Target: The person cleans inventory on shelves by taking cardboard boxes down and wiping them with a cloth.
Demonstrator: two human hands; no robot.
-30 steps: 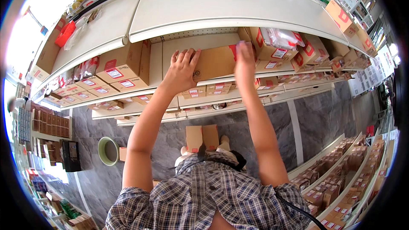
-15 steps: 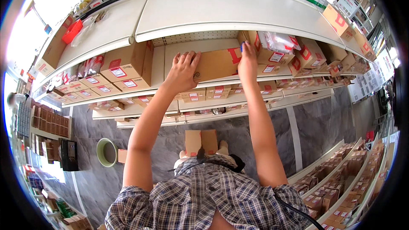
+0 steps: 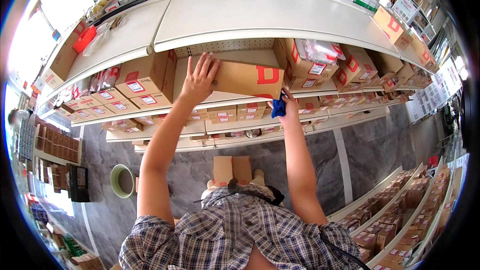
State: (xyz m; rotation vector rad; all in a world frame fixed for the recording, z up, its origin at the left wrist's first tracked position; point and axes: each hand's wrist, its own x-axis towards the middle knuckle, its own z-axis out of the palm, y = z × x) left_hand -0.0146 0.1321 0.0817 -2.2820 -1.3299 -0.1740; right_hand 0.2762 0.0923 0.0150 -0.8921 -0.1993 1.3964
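Observation:
A long brown cardboard box (image 3: 242, 77) with a red mark lies slightly tilted at the shelf opening, its right end lower and nearer to me. Against its left end rests my left hand (image 3: 199, 80), fingers stretched and spread past the upper edge; the thumb is hardly visible. My right hand (image 3: 288, 108) is just below the box's lower right corner, closed on a crumpled blue cloth (image 3: 278, 107). Whether the fingertips there also touch the box, I cannot tell.
Labelled cartons (image 3: 141, 81) stand left of the opening. More cartons, one topped with clear plastic packets (image 3: 320, 50), stand to the right. A white upper shelf (image 3: 260, 12) overhangs the box. On the floor are an open carton (image 3: 223, 171) near my feet and a green bin (image 3: 123, 180).
My right hand has slid from the box's upper right edge down to its lower corner, bringing the blue cloth into view. My left hand has moved left and its fingers have straightened.

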